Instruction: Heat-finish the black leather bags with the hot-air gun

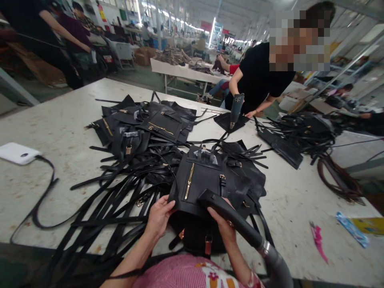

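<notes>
A black bag panel [204, 182] with a gold zipper and a buckled strap lies in front of me. My left hand [160, 214] pinches its lower left corner between thumb and fingers. My right hand [223, 220] is wrapped round a black nozzle [237, 218] whose flat end rests over the panel's lower edge. A grey hose runs from the nozzle to the lower right. Below the panel hangs a darker bag part [199, 236] with small buckled tabs.
Black straps [120, 200] and a pile of bag pieces [162, 120] spread left. Opposite, a person [261, 76] holds a heat gun [237, 108]. At right lie more bags [309, 128], pink snips [318, 242] and a blue-white item [351, 229]. A white power bank [19, 153] sits left.
</notes>
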Motion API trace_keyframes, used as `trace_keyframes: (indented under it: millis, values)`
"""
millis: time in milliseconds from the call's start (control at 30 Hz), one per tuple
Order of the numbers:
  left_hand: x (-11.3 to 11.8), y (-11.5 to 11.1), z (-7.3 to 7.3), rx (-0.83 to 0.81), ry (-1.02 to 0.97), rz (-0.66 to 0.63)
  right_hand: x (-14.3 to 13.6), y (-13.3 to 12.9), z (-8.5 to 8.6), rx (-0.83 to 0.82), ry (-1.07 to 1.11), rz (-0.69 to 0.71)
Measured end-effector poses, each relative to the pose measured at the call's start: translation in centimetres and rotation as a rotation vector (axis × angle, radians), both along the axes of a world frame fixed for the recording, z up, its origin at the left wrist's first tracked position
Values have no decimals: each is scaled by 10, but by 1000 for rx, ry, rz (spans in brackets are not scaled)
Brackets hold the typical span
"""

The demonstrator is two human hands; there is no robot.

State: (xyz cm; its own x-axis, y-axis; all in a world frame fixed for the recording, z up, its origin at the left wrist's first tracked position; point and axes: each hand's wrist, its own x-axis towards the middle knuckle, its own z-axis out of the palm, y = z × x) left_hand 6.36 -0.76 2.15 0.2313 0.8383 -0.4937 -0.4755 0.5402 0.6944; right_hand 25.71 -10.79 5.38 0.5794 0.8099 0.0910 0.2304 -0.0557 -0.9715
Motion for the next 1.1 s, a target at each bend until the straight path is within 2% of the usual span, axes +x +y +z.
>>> trace_keyframes:
  millis: [100, 233, 367, 533, 600, 667, 733, 800, 900, 967, 1033, 1100]
  values:
    - [-4, -4, 13, 100, 123, -70, -18, 10, 18, 32, 14, 138]
    - [-3, -6, 21, 173, 160, -160, -41, 25, 18, 70, 20, 259]
    - [0, -14, 18, 148, 160, -190, -47, 37, 7, 47, 42, 214]
    - [-4, -18, 16, 72, 171, -189, -31, 29, 7, 17, 43, -3]
    - [-4, -17, 16, 70, 176, -224, -27, 18, 9, 2, 59, 37]
    - [-2, -15, 16, 98, 181, -280, -28, 8, 9, 6, 77, 143]
    - [1, -18, 16, 118, 191, -370, -31, 1, 7, 19, 62, 223]
    - [4, -26, 15, 105, 199, -540, -33, 0, 6, 26, 16, 230]
    - [5, -43, 16, 86, 171, -861, -27, 6, 8, 24, -16, 132]
    - [2, -48, 18, 87, 112, -970, -17, 11, 9, 19, -2, 64]
    - [0, -40, 22, 102, 31, -953, -5, 15, 5, 13, -2, 10]
    - [3, -20, 25, 103, 4, -817, 4, 18, -5, -8, -15, -37]
